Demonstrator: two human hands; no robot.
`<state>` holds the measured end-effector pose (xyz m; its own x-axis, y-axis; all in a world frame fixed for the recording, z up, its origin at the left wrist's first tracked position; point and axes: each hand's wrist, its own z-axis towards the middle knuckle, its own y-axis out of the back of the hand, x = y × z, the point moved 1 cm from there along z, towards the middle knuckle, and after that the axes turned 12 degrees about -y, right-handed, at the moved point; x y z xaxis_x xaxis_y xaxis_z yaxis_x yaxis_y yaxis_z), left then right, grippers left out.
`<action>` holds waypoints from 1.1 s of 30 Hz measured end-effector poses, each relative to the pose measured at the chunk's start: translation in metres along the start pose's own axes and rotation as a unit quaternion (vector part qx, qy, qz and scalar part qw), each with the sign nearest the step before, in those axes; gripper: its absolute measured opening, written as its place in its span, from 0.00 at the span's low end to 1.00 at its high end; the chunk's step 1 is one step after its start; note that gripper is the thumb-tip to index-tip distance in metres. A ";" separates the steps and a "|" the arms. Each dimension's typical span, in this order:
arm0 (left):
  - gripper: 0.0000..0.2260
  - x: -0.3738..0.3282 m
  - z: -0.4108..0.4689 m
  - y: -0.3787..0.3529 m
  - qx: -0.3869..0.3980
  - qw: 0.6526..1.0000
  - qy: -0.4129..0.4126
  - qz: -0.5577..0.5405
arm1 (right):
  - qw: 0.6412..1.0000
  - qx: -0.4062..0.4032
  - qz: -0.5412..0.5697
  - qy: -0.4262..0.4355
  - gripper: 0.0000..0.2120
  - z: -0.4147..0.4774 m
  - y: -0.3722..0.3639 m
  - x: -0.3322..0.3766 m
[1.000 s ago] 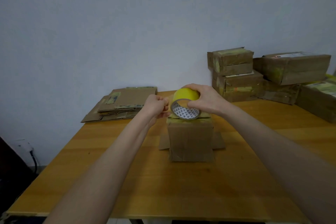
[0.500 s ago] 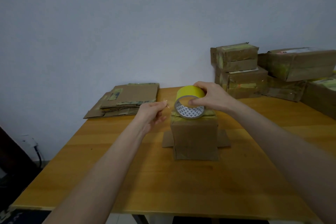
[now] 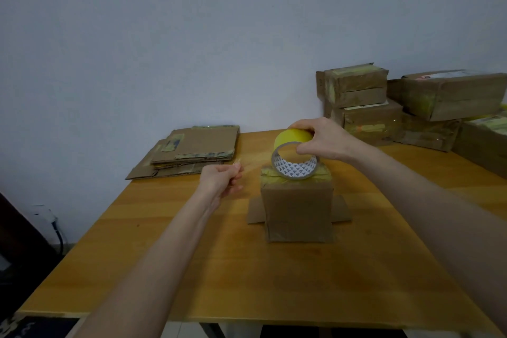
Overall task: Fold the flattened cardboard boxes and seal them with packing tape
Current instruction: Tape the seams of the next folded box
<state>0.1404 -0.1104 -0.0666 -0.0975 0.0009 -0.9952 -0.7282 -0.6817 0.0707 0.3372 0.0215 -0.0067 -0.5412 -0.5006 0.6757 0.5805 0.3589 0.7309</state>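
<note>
A small folded cardboard box (image 3: 297, 208) stands upright on the wooden table (image 3: 247, 282), with two bottom flaps splayed out to its sides and yellow tape on its top. My right hand (image 3: 326, 143) grips a yellow roll of packing tape (image 3: 294, 156) just above the box top. My left hand (image 3: 223, 178), to the left of the box, pinches the free end of the tape, and a thin clear strip (image 3: 255, 163) stretches from it to the roll.
A stack of flattened cardboard boxes (image 3: 192, 149) lies at the table's back left. Several taped boxes (image 3: 365, 107) are piled at the back right against the wall. A cable and socket (image 3: 52, 222) sit low on the left wall.
My left hand has moved left, away from the roll, drawing out a strip of tape. My right hand has kept the roll above the box.
</note>
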 end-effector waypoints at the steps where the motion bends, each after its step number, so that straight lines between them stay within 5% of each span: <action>1: 0.07 0.002 -0.001 -0.001 0.002 1.000 0.008 -0.005 | 1.000 -0.005 -0.005 0.000 0.17 0.000 0.000 0.000; 13: 0.06 0.042 -0.030 -0.039 0.054 0.994 0.068 0.065 | 0.999 -0.014 0.038 -0.009 0.10 -0.005 -0.019 0.005; 18: 0.22 0.039 -0.018 -0.032 0.123 0.935 0.015 0.333 | 0.998 -0.022 0.055 -0.010 0.09 -0.006 -0.019 0.000; 19: 0.22 0.039 -0.015 -0.029 0.112 0.936 -0.021 0.334 | 0.998 -0.024 0.057 -0.010 0.09 -0.007 -0.019 0.000; 21: 0.22 0.032 -0.017 -0.032 0.103 0.978 -0.078 0.167 | 0.998 -0.030 0.061 -0.009 0.09 -0.008 -0.019 0.000; 24: 0.33 0.033 -0.032 -0.049 0.200 0.978 -0.038 -0.043 | 0.997 -0.039 0.061 -0.008 0.08 -0.009 -0.020 0.000; 29: 0.55 0.043 -0.028 -0.044 0.285 0.947 -0.060 0.135 | 0.996 -0.044 0.070 -0.014 0.10 -0.009 -0.021 -0.003; 33: 0.52 0.026 -0.011 -0.047 0.277 0.938 -0.119 0.170 | 0.990 0.000 0.134 -0.032 0.19 -0.007 -0.021 -0.011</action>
<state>0.1791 -0.0865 -0.0964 -0.4885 0.0602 -0.8705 -0.8621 -0.1873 0.4709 0.3351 0.0142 -0.0298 -0.4054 -0.3356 0.8503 0.7083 0.4726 0.5243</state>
